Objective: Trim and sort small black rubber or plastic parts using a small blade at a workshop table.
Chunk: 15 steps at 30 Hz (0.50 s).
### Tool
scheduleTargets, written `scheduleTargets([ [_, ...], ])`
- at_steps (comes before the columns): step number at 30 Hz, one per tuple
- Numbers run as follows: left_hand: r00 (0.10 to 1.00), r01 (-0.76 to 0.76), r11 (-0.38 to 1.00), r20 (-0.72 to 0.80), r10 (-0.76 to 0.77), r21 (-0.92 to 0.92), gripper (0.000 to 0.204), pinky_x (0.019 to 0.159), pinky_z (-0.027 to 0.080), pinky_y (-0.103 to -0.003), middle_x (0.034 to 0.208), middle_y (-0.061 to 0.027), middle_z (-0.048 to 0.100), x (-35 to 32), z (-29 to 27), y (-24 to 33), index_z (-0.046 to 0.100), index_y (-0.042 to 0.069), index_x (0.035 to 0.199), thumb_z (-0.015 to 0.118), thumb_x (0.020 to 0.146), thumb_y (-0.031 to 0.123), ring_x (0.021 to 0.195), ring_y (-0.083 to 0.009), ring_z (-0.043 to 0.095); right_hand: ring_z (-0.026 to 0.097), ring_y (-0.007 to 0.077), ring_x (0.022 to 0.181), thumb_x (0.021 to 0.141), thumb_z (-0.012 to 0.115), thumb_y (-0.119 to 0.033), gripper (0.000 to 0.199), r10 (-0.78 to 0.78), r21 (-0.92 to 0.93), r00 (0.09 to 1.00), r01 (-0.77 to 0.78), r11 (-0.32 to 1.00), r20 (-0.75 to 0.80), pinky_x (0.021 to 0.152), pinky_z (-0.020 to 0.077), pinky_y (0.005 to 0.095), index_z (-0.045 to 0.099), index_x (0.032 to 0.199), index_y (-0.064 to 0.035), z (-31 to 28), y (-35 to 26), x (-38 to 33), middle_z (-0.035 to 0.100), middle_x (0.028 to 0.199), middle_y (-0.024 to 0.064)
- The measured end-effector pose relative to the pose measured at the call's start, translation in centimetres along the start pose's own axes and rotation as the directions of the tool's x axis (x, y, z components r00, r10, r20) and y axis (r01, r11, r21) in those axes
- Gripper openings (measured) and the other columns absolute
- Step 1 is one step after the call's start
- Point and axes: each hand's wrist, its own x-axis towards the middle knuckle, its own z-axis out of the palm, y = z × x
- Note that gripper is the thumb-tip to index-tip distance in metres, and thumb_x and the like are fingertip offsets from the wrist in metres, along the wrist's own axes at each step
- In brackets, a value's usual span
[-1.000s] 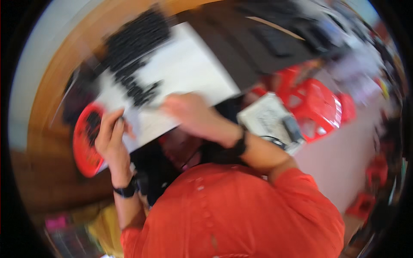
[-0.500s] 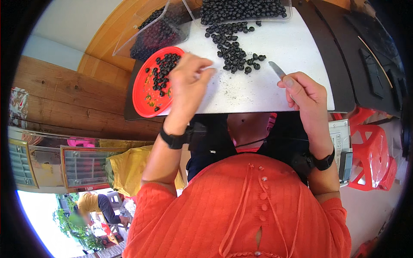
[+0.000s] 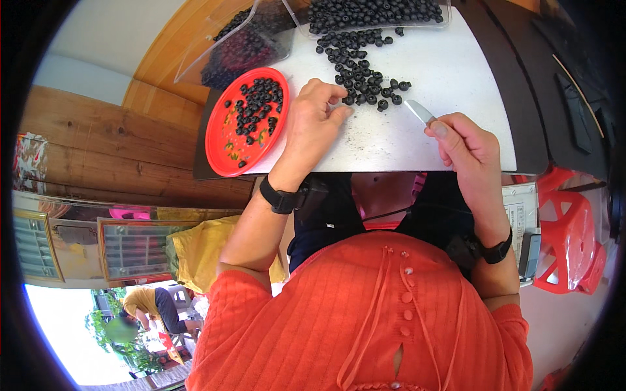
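Two hands work over the white board (image 3: 417, 137). Left hand (image 3: 313, 120) lies near the board's near edge, fingers curled, tips touching the loose dark berries (image 3: 362, 75) at its middle. Right hand (image 3: 466, 146), by the near right corner, is closed around a small knife (image 3: 419, 112), blade toward the berries. A red plate (image 3: 225, 146) of berries sits at the left edge.

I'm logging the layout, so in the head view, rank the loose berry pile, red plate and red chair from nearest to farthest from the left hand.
1. Loose berry pile: at the left hand's fingers.
2. Red plate: just left.
3. Red chair: far right, past the table.
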Motion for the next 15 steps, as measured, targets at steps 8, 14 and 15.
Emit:
scheduleTargets([
  [8,0.987,-0.15,0.944,-0.006,0.159,0.294,0.018,0.072,0.05,-0.039,0.088,-0.0135,0.06,0.5,0.1,0.5,0.066,0.0,0.095,0.072,0.08,0.006,0.083,-0.0291,0.061,0.041,0.0056,0.058,0.096,0.064,-0.021,0.023,-0.01,-0.067,1.0,0.01,0.998,-0.006,0.051,0.0327,0.0242,0.067,0.091,0.0019,0.5,0.2,0.2,0.047,0.061,-0.0016],
  [14,0.992,-0.127,0.935,0.048,0.118,0.331,0.016,0.076,0.048,-0.043,0.089,-0.0152,0.06,-0.4,-0.3,1.2,0.067,0.001,0.094,0.07,0.081,0.01,0.089,-0.0333,0.06,0.041,0.0066,0.056,0.096,0.064,-0.022,0.024,-0.043,-0.134,0.999,0.041,0.99,-0.008,0.05,0.0335,0.0255,0.067,0.09,0.0003,0.5,0.7,0.2,0.047,0.059,-0.0008],
  [15,0.987,-0.159,0.935,0.06,0.148,0.318,0.015,0.076,0.048,-0.043,0.088,-0.0146,0.06,-0.8,-0.2,1.1,0.067,0.002,0.094,0.07,0.081,0.01,0.089,-0.033,0.06,0.041,0.0067,0.056,0.096,0.064,-0.023,0.024,-0.051,-0.142,0.999,0.049,0.989,-0.006,0.05,0.0338,0.0257,0.067,0.091,-0.0002,0.5,0.7,0.2,0.046,0.059,-0.0005],
])
